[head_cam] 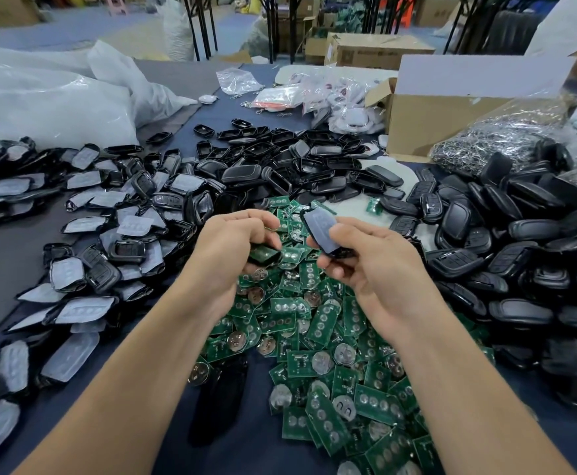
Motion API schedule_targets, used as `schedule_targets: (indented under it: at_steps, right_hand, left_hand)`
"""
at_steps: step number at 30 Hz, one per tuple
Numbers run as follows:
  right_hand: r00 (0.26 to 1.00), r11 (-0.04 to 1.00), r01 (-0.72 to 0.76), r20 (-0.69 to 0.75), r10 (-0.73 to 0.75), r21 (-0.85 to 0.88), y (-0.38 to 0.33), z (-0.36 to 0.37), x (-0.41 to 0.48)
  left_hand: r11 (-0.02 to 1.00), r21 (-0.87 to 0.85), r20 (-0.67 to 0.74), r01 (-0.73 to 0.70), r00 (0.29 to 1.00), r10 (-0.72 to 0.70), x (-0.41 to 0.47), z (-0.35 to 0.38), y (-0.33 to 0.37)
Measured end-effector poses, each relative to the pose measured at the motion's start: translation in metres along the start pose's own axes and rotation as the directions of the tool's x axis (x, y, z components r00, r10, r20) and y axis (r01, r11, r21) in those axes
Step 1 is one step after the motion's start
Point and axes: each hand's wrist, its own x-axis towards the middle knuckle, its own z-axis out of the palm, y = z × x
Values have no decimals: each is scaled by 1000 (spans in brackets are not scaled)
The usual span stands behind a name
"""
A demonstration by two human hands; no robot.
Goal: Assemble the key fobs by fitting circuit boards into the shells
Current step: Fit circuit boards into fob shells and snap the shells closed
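Our left hand (232, 248) pinches a circuit board (263, 254); our right hand (369, 262) grips a shell (319, 231), both above the middle of the tabletop (218, 111). A tilted insertion could jam the board or drop it among the loose boards (314, 323).

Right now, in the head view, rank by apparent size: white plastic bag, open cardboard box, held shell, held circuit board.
1. white plastic bag
2. open cardboard box
3. shell in right hand
4. circuit board in left hand, partly hidden
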Motion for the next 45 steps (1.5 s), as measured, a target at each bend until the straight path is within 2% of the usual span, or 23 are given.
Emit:
schedule_targets:
  at_steps: [5, 9, 12, 18, 22, 29, 34, 39, 45]
  right_hand:
    - [999, 995, 43, 29, -41, -89, 6, 1, 3]
    - [995, 972, 95, 46, -87, -215, 8, 0, 4]
    - [993, 958, 116, 38, -110, -261, 9, 2, 3]
    - [987, 971, 103, -100, -127, -216, 10, 1, 5]
    - [976, 964, 117, -150, -155, -238, 12, 2, 6]
    - [982, 966, 139, -93, -162, -220, 12, 4, 3]
    - [967, 965, 176, -146, -206, -195, 9, 3, 3]
    - [971, 979, 157, -163, -177, -129, 8, 3, 3]
    - [969, 972, 173, -152, -197, -158, 8, 2, 2]
  left_hand:
    - [994, 83, 70, -64, 996, 58, -4, 8, 2]
    - [979, 117, 78, -166, 984, 158, -2, 11, -3]
    - [973, 141, 71, -185, 982, 177, 1, 10, -6]
    - [965, 168, -30, -199, 978, 207, 4, 10, -11]
    - [957, 213, 2, -198, 979, 202, 3, 13, -14]
    - [943, 210, 23, -259, 965, 261, 3, 13, -10]
    - [973, 90, 94, -212, 975, 203, -4, 13, -4]
    - [970, 76, 134, -229, 967, 218, -3, 13, -3]
    - [938, 197, 65, -287, 958, 280, 0, 13, -9]
